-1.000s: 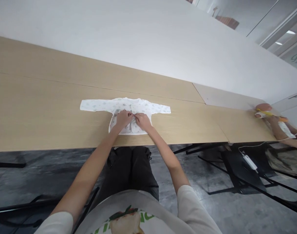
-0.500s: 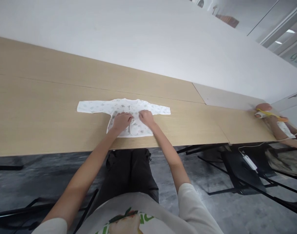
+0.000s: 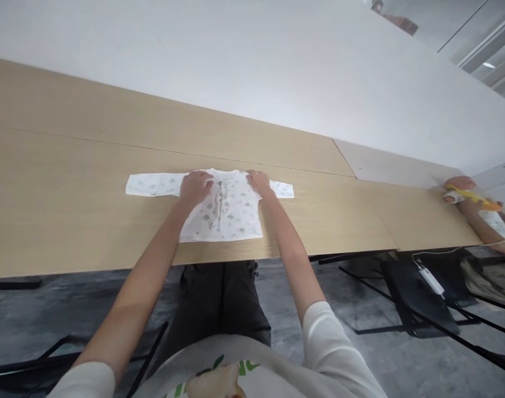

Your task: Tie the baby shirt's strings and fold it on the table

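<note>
A small white baby shirt (image 3: 231,213) with a scattered print lies spread on the wooden table, its front placket facing up and both sleeves stretched sideways. My left hand (image 3: 195,187) rests on the shirt's left shoulder, fingers apart and laid over the cloth, covering where that sleeve begins. On the opposite shoulder lies my right hand (image 3: 259,181), its fingers loosely bent and touching the fabric near the collar. Neither hand lifts the cloth.
The light wooden table (image 3: 78,221) runs along a white partition (image 3: 236,61). At the far right are a doll (image 3: 460,184) and another person's arm (image 3: 503,246). A white power strip (image 3: 430,280) lies on a black chair (image 3: 418,309) below the table edge.
Both hands have moved from the shirt's middle up and outward to its shoulders. The front of the shirt is now uncovered, and its lower hem sits slightly lower in view.
</note>
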A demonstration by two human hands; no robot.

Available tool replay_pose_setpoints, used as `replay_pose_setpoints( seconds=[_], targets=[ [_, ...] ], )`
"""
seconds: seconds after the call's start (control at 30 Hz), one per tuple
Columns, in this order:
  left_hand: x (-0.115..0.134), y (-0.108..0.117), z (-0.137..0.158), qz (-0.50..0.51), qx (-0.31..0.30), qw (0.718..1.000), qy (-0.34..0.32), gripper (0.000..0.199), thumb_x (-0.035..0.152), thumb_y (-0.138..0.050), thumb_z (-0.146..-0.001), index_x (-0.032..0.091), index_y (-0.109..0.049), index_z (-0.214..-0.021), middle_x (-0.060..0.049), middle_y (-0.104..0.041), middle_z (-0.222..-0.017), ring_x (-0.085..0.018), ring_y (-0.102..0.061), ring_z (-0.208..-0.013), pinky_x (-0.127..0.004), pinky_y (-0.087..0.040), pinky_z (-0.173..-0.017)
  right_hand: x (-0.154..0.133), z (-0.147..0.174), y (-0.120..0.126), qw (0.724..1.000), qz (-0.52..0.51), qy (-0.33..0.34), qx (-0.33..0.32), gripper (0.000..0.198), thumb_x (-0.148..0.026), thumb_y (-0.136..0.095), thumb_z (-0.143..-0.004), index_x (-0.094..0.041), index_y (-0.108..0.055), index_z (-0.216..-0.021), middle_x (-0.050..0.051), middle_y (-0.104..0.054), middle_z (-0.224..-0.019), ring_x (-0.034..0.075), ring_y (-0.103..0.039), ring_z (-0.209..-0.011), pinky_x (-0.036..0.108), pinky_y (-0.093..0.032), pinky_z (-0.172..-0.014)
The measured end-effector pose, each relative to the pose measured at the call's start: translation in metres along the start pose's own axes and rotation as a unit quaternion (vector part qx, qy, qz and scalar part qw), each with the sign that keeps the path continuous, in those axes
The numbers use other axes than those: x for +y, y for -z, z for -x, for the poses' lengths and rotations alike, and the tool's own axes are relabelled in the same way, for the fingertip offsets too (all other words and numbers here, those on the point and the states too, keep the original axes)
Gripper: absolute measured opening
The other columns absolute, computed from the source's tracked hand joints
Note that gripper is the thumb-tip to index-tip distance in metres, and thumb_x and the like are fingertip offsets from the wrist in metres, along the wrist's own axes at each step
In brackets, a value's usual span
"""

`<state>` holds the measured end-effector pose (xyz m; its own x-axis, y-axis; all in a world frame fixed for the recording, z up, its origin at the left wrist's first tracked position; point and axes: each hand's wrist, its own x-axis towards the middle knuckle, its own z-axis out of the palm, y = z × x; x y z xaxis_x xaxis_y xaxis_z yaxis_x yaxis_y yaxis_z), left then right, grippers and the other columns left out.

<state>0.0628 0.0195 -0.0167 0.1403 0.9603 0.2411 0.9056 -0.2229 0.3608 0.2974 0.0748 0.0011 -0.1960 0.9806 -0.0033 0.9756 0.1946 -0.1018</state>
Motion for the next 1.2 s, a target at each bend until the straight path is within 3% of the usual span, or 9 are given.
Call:
replay_pose_setpoints(
  seconds=[0.17,0.37,0.57,0.7,0.77,0.87,1.0,1.1,1.2],
  targets=[
    [-0.041,0.001,-0.035,-0.082,-0.027,0.991,0.1,0.039,0.035,-0.052,-0.084,0.01,-0.066,-0.111,-0.022,-0.058,-0.128,-0.038,-0.048,-0.125,-0.05,-0.035,-0.103,0.009,-0.009,-0.004,1.0,0.001,0.012,0.009,0.028,-0.021,-0.048,-0.092,-0.017,-0.07,-0.109,0.013,-0.071,-0.114,0.025,-0.062,-0.107,0.034,-0.043,-0.095],
    [-0.067,0.02,-0.046,0.037,-0.063,0.992,0.103,0.038,0.045,-0.054,-0.088,0.015,-0.062,-0.112,-0.009,-0.069,-0.105,-0.023,-0.06,-0.092,-0.031,-0.044,-0.082,0.035,-0.009,0.005,0.992,-0.124,0.014,0.005,0.023,-0.032,-0.053,-0.092,-0.016,-0.069,-0.093,0.006,-0.071,-0.09,0.018,-0.063,-0.08,0.025,-0.043,-0.071],
    [-0.043,0.079,-0.071,0.001,0.056,0.995,0.086,0.051,0.05,-0.049,-0.096,0.009,-0.056,-0.125,-0.012,-0.066,-0.111,-0.022,-0.057,-0.102,-0.038,-0.039,-0.096,0.055,-0.033,0.06,0.988,-0.073,-0.009,0.134,0.047,-0.056,-0.046,-0.096,-0.015,-0.062,-0.078,0.006,-0.062,-0.074,0.018,-0.059,-0.074,0.026,-0.041,-0.067],
    [-0.02,0.133,-0.086,0.018,0.184,0.982,0.034,0.065,0.062,-0.045,-0.094,0.007,-0.059,-0.124,-0.015,-0.062,-0.12,-0.026,-0.054,-0.117,-0.042,-0.034,-0.102,0.053,-0.048,0.119,0.949,-0.005,0.002,0.316,0.063,-0.061,-0.021,-0.101,-0.013,-0.061,-0.091,0.01,-0.06,-0.088,0.021,-0.061,-0.089,0.028,-0.044,-0.073],
    [-0.015,0.148,-0.085,0.018,0.235,0.972,0.015,0.076,0.068,-0.042,-0.092,0.002,-0.058,-0.124,-0.014,-0.06,-0.12,-0.029,-0.051,-0.122,-0.042,-0.032,-0.102,0.051,-0.046,0.132,0.936,0.008,0.027,0.352,0.075,-0.057,-0.002,-0.101,-0.011,-0.06,-0.098,0.012,-0.058,-0.095,0.023,-0.061,-0.097,0.03,-0.044,-0.076],
    [-0.018,0.143,-0.07,0.028,0.233,0.971,0.038,0.081,0.07,-0.041,-0.092,-0.004,-0.059,-0.118,-0.012,-0.061,-0.112,-0.03,-0.052,-0.121,-0.039,-0.032,-0.1,0.05,-0.026,0.117,0.951,-0.008,0.084,0.297,0.076,-0.052,0.004,-0.101,-0.01,-0.06,-0.104,0.013,-0.056,-0.098,0.027,-0.059,-0.106,0.032,-0.046,-0.077],
    [-0.038,0.095,-0.027,0.043,0.154,0.984,0.075,0.058,0.059,-0.057,-0.088,0.004,-0.068,-0.102,-0.01,-0.068,-0.101,-0.022,-0.057,-0.103,-0.031,-0.039,-0.094,0.048,0.025,0.063,0.976,0.033,0.161,0.139,0.046,-0.04,-0.023,-0.105,-0.015,-0.061,-0.1,0.014,-0.061,-0.094,0.025,-0.058,-0.098,0.036,-0.046,-0.082],
    [-0.05,0.062,0.016,0.051,0.077,0.994,0.059,0.034,0.042,-0.068,-0.08,0.011,-0.07,-0.094,-0.007,-0.071,-0.098,-0.02,-0.059,-0.093,-0.029,-0.043,-0.087,0.046,0.072,0.031,0.965,0.099,0.241,0.036,0.043,-0.024,-0.022,-0.105,-0.016,-0.063,-0.099,0.013,-0.063,-0.089,0.022,-0.058,-0.091,0.034,-0.045,-0.08],
    [-0.052,0.048,0.061,0.06,0.028,0.996,0.061,0.02,0.028,-0.065,-0.075,0.016,-0.07,-0.09,-0.006,-0.072,-0.097,-0.023,-0.061,-0.093,-0.031,-0.045,-0.086,0.042,0.115,0.015,0.948,0.137,0.288,-0.01,0.041,-0.016,-0.023,-0.103,-0.017,-0.064,-0.099,0.012,-0.064,-0.088,0.021,-0.058,-0.087,0.032,-0.044,-0.074]
  ],
)
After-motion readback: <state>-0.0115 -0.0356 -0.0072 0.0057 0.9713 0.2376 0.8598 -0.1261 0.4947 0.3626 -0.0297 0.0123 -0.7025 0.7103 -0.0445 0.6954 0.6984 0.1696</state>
